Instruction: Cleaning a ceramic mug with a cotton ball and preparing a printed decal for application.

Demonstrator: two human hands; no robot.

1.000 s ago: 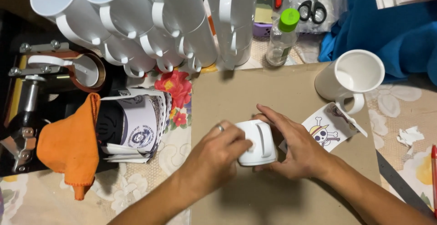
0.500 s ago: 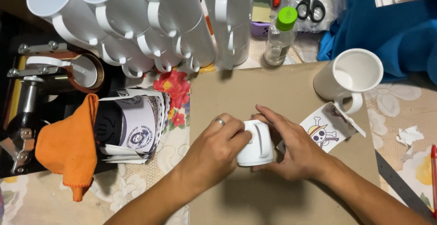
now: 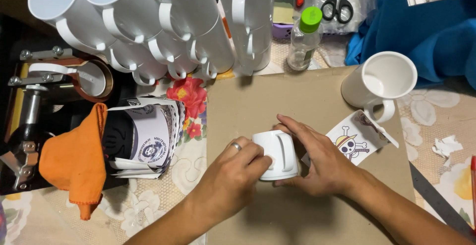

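Note:
A white mug lies on its side on a brown cardboard sheet, handle facing up. My left hand, with a ring on one finger, grips its left side, thumb pressed on the wall. My right hand cups the mug from the right and behind. A printed paper with a skull in a straw hat lies just right of my right hand. Another white mug stands upright at the sheet's far right corner.
Stacks of white mugs fill the back left. A mug press with an orange cloth and printed papers sits at the left. A green-capped bottle, scissors and blue fabric lie behind.
The mug has been turned slightly between my hands, and both hands shifted a little on it. Nothing else moved.

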